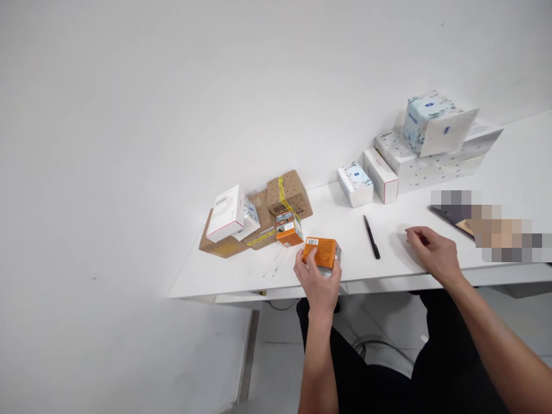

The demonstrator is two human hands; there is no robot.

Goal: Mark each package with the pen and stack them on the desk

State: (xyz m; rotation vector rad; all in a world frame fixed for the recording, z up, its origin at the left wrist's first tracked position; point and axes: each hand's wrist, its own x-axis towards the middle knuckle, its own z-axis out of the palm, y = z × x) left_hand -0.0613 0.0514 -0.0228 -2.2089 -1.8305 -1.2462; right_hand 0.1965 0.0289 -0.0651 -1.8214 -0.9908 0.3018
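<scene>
My left hand (319,283) grips a small orange box (319,252) with a barcode on its upper face, near the front edge of the white table. Thumb and fingers wrap its near sides. Just behind it, to the left, a second orange box (288,230) with pictures on its sides leans close to the cardboard boxes. My right hand (433,253) rests low over the table, its fingers loosely curled, with nothing seen in them. A black pen (371,237) lies between my two hands, touched by neither.
Brown cardboard boxes (290,192) stand at the left, a white box (226,213) on top. Along the wall are a tissue pack (356,183), a slim white box (380,175) and a large dotted box (440,169) bearing another tissue pack (416,123). A dark flat object (451,219), partly blurred, lies right.
</scene>
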